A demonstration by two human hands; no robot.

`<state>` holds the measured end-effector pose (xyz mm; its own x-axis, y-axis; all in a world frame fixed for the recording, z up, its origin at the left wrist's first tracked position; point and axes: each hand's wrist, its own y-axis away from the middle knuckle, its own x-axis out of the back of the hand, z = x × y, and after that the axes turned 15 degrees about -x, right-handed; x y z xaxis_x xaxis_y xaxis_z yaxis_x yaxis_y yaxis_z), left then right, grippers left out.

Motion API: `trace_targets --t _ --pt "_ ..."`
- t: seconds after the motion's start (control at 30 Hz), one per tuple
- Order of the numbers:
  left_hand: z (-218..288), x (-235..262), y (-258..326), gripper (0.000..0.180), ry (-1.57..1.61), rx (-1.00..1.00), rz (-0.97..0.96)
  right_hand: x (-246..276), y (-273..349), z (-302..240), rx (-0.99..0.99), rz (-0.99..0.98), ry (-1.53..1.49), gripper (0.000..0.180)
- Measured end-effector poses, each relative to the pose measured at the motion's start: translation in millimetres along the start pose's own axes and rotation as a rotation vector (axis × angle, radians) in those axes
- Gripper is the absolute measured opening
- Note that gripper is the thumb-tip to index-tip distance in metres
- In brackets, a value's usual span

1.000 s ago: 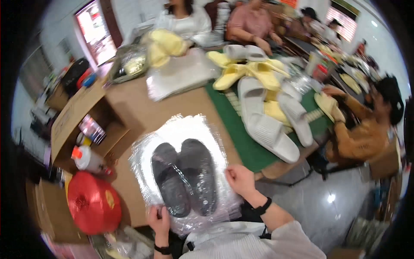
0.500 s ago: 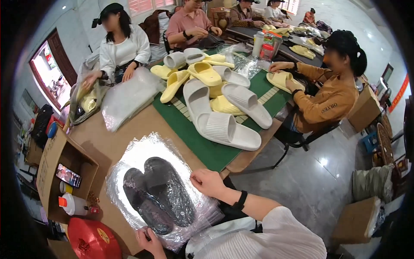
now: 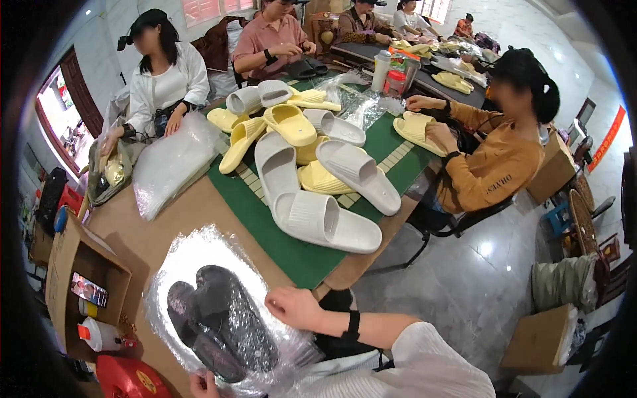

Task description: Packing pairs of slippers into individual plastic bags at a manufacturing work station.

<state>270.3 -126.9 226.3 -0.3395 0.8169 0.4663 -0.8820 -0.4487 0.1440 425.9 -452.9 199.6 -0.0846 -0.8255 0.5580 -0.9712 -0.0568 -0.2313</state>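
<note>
Table: long brown worktable (image 3: 192, 212), part covered by a green mat (image 3: 292, 252); several people sit around it.
Slipper heap: pale grey and yellow foam slippers (image 3: 312, 172) piled on the mat, well apart from the near worker's hands.
Bag stack: clear plastic bags (image 3: 174, 162) lying flat at the table's far left side.
Box: open cardboard carton (image 3: 66, 265) at the left edge, bottles and a phone inside.
Packed pair: two dark grey slippers (image 3: 222, 322) lying side by side inside a crinkled clear plastic bag (image 3: 192, 259), on the bare brown table just in front of the worker.
Right hand: right hand (image 3: 295, 306), black band on the wrist, rests on the bag's right edge beside the slippers; fingers curled down on the plastic, whether pinching it I cannot tell.
Left hand: left hand (image 3: 204, 383) at the bag's near lower edge, mostly cut off by the frame; grip cannot be told.
</note>
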Motion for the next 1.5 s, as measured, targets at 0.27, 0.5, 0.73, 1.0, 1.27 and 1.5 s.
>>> trace_targets --t 0.27,0.5,0.73,1.0,1.27,1.5 --pt "84.6 5.3 -39.7 0.039 -0.087 0.053 -0.469 8.6 -5.3 4.3 0.026 -0.268 -0.142 0.012" --pt "40.6 17.2 -72.5 0.045 -0.252 0.192 -0.792 24.0 -19.1 3.4 -0.080 -0.451 -0.221 0.012" --pt "81.7 -3.4 -92.7 0.047 -0.673 0.253 -1.132 42.8 -36.2 3.3 -0.332 -0.853 -0.118 0.030" --pt "86.4 -11.1 -96.9 0.049 -0.731 0.535 -1.148 18.8 -26.4 6.3 -0.185 -0.768 -0.088 0.043" --pt "97.9 -52.8 -128.5 0.050 -0.858 0.680 -1.039 25.7 -41.4 30.2 -0.322 -1.225 -0.264 0.072" --pt "162.6 -173.8 -208.2 0.045 -1.074 0.355 -1.128 223.3 -57.6 45.5 -0.185 -1.108 -0.334 0.040"
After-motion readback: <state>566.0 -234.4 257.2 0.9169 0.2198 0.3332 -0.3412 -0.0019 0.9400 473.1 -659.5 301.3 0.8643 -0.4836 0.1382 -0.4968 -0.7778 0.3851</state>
